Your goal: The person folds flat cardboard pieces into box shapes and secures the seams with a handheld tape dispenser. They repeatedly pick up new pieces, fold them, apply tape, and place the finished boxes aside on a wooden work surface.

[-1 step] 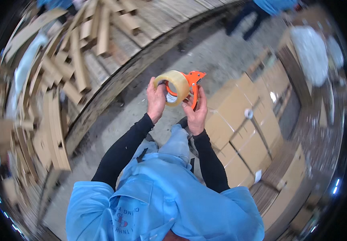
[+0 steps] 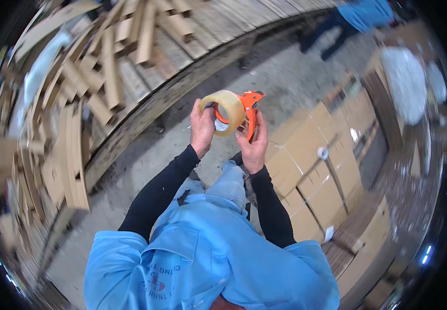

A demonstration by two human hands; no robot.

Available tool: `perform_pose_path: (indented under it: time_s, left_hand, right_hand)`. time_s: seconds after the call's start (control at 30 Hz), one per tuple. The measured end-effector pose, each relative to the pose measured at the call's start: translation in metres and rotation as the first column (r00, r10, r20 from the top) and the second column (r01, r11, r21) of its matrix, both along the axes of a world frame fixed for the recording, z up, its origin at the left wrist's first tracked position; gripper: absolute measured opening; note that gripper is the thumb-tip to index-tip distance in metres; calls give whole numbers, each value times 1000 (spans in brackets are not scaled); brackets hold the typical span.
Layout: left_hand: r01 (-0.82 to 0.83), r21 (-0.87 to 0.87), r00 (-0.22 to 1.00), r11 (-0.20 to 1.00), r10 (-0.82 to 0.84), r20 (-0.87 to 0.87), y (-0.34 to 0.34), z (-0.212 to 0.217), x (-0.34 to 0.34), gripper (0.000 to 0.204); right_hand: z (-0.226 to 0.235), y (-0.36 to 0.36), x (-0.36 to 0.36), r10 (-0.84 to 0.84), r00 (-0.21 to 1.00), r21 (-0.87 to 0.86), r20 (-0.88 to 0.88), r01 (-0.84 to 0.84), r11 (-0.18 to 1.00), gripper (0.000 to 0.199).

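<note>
In front of my body I hold a tape dispenser (image 2: 249,105) of orange plastic, fitted with a wide roll of clear yellowish packing tape (image 2: 233,101). My left hand (image 2: 201,129) grips the roll's left side, the thumb near its core. On the other side, my right hand (image 2: 255,148) is closed round the dispenser's orange handle. Part of the handle is hidden behind my fingers. The roll's open core faces me, and some orange plastic shows inside it.
Several long cardboard pieces (image 2: 108,72) lie heaped on a wooden platform (image 2: 202,67) at the left. Flat cardboard stacks (image 2: 293,142) stand close on my right, a small white roll (image 2: 322,153) on top. Far right sits a plastic-wrapped bundle (image 2: 403,85). Another person (image 2: 365,15) stands at the far right.
The surroundings have shifted slightly in view: the platform heap to the right, the right-hand stacks a little lower. Both hands keep the same hold on the roll and dispenser.
</note>
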State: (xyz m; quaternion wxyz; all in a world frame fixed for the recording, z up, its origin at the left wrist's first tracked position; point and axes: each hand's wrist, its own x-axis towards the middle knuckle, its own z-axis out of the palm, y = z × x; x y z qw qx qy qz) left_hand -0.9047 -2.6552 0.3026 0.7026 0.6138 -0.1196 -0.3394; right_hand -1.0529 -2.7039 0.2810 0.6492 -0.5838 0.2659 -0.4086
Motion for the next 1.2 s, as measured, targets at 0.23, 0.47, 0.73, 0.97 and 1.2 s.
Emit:
perform_pose_path:
  time_s: [0.23,0.47,0.73,0.97,1.2]
  left_hand:
    - [-376,21,895,926,357,267,155,15,54,26]
    - [-396,-172,744,902,425,516,227,46,73,33]
    - [-410,1,422,912,188,887,271,81,127,23]
    - [-489,99,212,867,8,977,266,90,169,18]
    - [-535,-100,776,839,535,333,296,132,209,9]
  right_hand:
    - [40,105,96,387,918,-51,83,-384,922,85]
    - [65,132,177,511,804,544,305,-588,599,64]
    - [61,142,243,549,714,688,435,-656,310,45]
    - [74,147,299,538,720,691,439,-653,310,42]
    - [80,82,337,721,444,618,531,-786,28,53]
